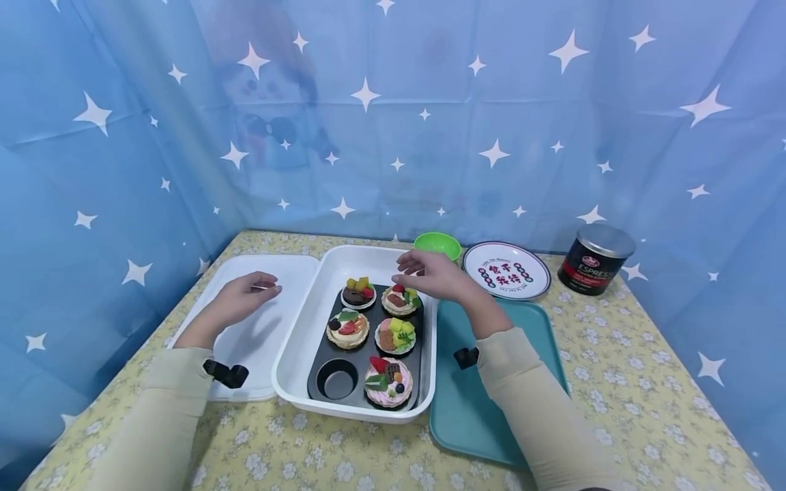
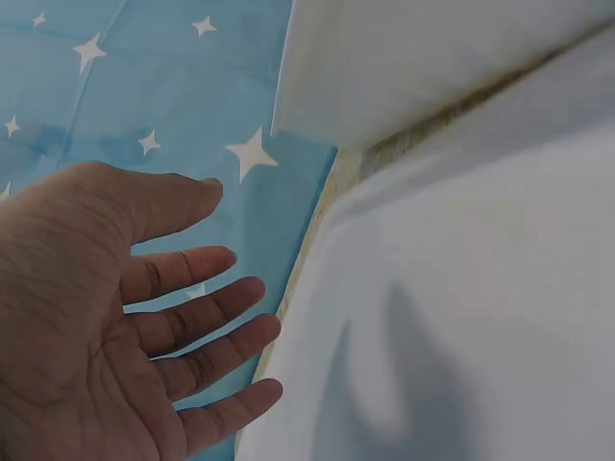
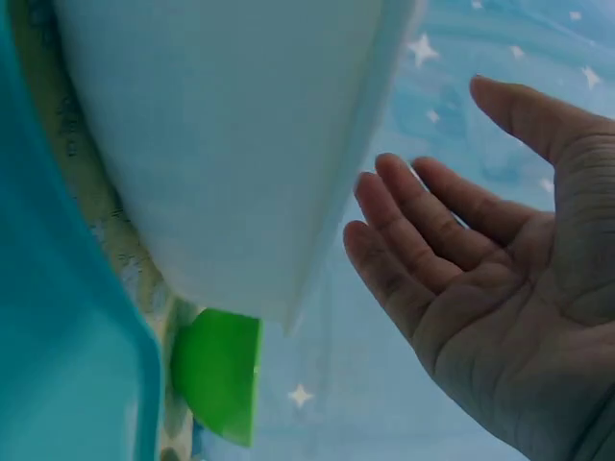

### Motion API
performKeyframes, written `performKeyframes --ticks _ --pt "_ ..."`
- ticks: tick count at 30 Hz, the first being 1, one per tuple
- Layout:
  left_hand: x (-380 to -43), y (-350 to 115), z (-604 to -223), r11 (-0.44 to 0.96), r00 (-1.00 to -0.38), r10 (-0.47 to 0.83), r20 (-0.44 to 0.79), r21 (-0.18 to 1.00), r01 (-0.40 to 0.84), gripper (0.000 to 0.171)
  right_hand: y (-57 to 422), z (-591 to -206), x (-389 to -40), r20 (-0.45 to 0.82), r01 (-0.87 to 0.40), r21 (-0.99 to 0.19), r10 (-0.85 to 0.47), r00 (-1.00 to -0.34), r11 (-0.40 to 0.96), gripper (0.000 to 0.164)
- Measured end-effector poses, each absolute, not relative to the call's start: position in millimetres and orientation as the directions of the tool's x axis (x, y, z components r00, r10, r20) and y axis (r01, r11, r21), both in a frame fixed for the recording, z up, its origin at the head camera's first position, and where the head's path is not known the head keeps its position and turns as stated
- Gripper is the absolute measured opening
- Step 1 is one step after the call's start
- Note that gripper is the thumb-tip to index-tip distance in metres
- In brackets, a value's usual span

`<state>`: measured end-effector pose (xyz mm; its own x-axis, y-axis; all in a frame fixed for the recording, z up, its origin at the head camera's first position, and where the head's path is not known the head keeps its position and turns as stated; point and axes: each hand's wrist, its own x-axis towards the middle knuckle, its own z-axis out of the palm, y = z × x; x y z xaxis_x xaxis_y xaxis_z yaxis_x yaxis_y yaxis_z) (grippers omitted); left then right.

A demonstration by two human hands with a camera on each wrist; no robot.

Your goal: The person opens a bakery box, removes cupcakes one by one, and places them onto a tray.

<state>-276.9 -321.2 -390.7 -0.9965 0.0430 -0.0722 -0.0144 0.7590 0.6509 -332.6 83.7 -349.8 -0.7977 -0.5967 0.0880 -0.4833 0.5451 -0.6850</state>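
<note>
My left hand [image 1: 243,300] hovers over a white tray or lid [image 1: 258,341], its fingers loosely spread and nothing in them. Above the far right corner of a white rectangular basin [image 1: 356,409] is my right hand [image 1: 434,274], also holding nothing. Inside the basin lies a dark muffin tin [image 1: 362,404]. Several toy-like tarts with fruit toppings fill its cups, among them a pink-cream tart [image 1: 389,383] at the near right and a chocolate-and-mango tart [image 1: 359,294] at the far left. The near left cup [image 1: 337,379] holds nothing. In the right wrist view the palm faces the basin's side.
Right of the basin lies a teal tray [image 1: 473,416], partly under my right forearm. Behind stand a green bowl [image 1: 439,243], a white plate [image 1: 507,271] with red lettering and a black espresso can [image 1: 595,259]. A blue star-patterned curtain [image 1: 393,123] borders the flowered tablecloth.
</note>
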Motion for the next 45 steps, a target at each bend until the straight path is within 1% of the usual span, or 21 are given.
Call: performKeyframes --ticks 3,8,10,16,20,24,34,38,45 --pt "-276.1 -309.3 -390.7 0.73 -0.998 0.041 -0.047 0.684 -0.002 0.06 89.5 -354.8 -332.1 0.087 -0.489 -0.671 -0.595 -0.799 0.558 0.051" --pt "-276.8 -293.8 -386.7 0.703 -0.999 0.051 -0.013 0.711 0.027 0.061 95.0 -358.8 -332.7 0.089 -0.515 -0.658 -0.622 -0.778 0.55 0.05" --pt "-277.3 -290.0 -384.9 0.7 -0.999 0.051 -0.009 0.714 0.029 0.06 96.2 -359.4 -333.2 0.089 -0.522 -0.657 -0.631 -0.771 0.545 0.049" --pt "-278.8 -283.1 -385.8 0.678 -0.998 0.067 -0.013 0.734 0.036 0.058 99.1 -360.0 -333.4 0.079 -0.52 -0.642 -0.627 -0.775 0.563 0.05" --pt "-277.5 -278.7 -388.6 0.654 -0.996 0.085 -0.031 0.756 0.033 0.059 100.0 -360.9 -332.1 0.044 -0.506 -0.623 -0.619 -0.784 0.596 0.057" --pt "-274.1 -273.7 -392.9 0.618 -0.993 0.102 -0.055 0.786 0.02 0.062 100.6 -362.9 -330.6 -0.004 -0.509 -0.596 -0.636 -0.772 0.621 0.063" --pt "-266.2 -267.5 -410.0 0.511 -0.978 0.209 0.007 0.852 0.116 0.057 100.5 -369.5 -326.0 -0.1 -0.532 -0.545 -0.681 -0.726 0.648 0.071" --pt "-263.6 -272.2 -416.4 0.444 -0.968 0.25 0.023 0.886 0.136 0.06 96.2 -371.7 -325.1 -0.103 -0.536 -0.524 -0.674 -0.731 0.662 0.074" --pt "-261.5 -279.1 -426.5 0.366 -0.948 0.312 0.056 0.914 0.174 0.063 83.9 -380.2 -326.6 -0.079 -0.604 -0.413 -0.688 -0.721 0.681 0.071"
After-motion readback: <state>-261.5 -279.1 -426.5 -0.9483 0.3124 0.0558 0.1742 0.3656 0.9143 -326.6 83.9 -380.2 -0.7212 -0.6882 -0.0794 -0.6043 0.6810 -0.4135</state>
